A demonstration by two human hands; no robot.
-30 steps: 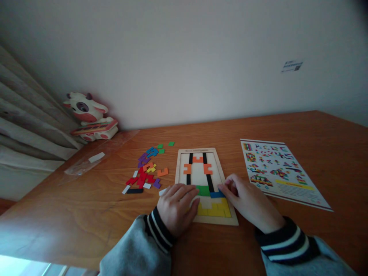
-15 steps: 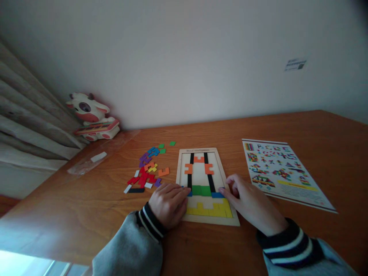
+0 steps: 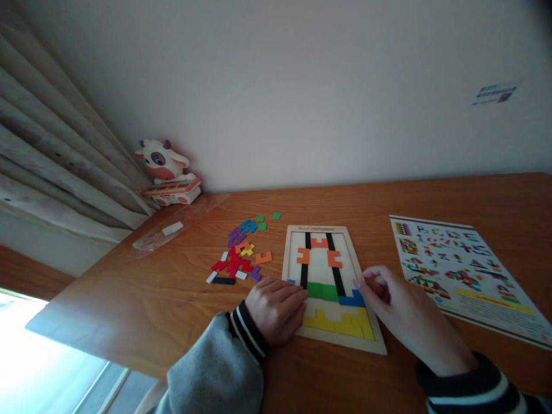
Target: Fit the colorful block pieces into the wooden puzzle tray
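Note:
A framed wooden puzzle board (image 3: 317,270) lies before me, with yellow pieces (image 3: 338,324) along its near end and a green strip (image 3: 323,291) above them. Two black bars (image 3: 338,282) and several orange pieces (image 3: 334,259) sit farther up. My left hand (image 3: 278,310) is closed over the board's left edge, covering most of a blue piece (image 3: 291,282); what its fingers hold is hidden. At the right edge, my right hand (image 3: 397,310) has its thumb tip close beside another blue piece (image 3: 351,299). Nothing shows between its thumb and curled fingers.
Loose coloured pieces (image 3: 233,263) lie left of the board. A printed pattern sheet (image 3: 463,267) is on the right. Behind, at the left, are a clear plastic bag (image 3: 149,244) and a cow toy with a keyboard (image 3: 168,172), near the curtain (image 3: 64,149).
The view has turned left, so everything appears farther right. My right thumb has drawn back from the right blue piece, which now shows a raised end. My left hand stays on the board's left side.

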